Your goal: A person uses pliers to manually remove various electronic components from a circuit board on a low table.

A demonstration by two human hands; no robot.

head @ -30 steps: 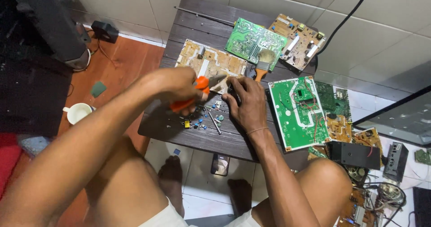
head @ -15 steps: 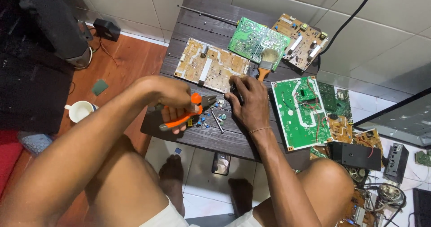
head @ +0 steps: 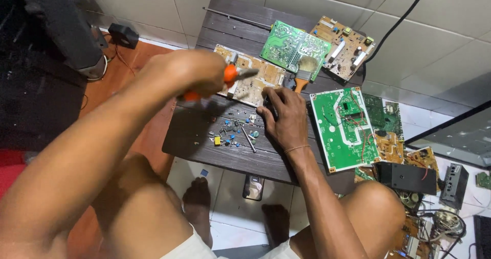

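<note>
Under the left hand [head: 192, 74], which is gripping orange pliers [head: 230, 74], a tan board [head: 253, 77] is lying; the right hand [head: 286, 118] is pressing flat, fingers spread, beside loose parts [head: 230, 131].

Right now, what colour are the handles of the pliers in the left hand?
Orange, on the pliers held by the left hand; head view.

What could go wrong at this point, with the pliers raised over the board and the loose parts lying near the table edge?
The left hand holds orange-handled pliers over the tan board while the right hand presses beside it; a slip might nick fingers. The loose parts could be swept off the table.
</note>
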